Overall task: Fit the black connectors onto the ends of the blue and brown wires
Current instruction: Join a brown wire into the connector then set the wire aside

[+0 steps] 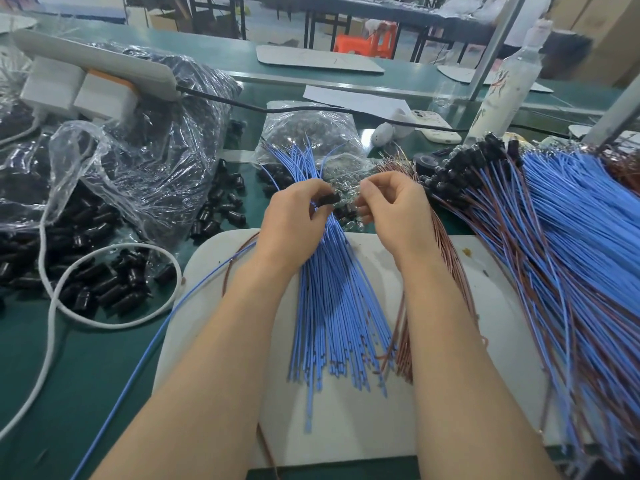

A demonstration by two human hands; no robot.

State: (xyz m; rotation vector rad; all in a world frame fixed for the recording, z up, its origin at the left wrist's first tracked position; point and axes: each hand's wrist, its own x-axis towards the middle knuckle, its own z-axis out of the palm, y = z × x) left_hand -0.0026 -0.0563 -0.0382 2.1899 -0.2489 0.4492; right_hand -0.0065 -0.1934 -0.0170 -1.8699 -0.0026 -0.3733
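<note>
Left hand [294,216]: grip closed, thumb and fingers pinching one black connector [329,199], held up over the blue wires [332,306], probably to meet a wire end. Right hand [391,209]: fingertips pinched just beside the connector; what they hold is too small to tell.

Blue and brown wires [450,258] fan across a white mat [346,427], ends toward the hands for easy picking. Loose connectors [104,282] lie left, and the finished pile [554,209] right.

Green table [86,375]; workshop benches behind.
</note>
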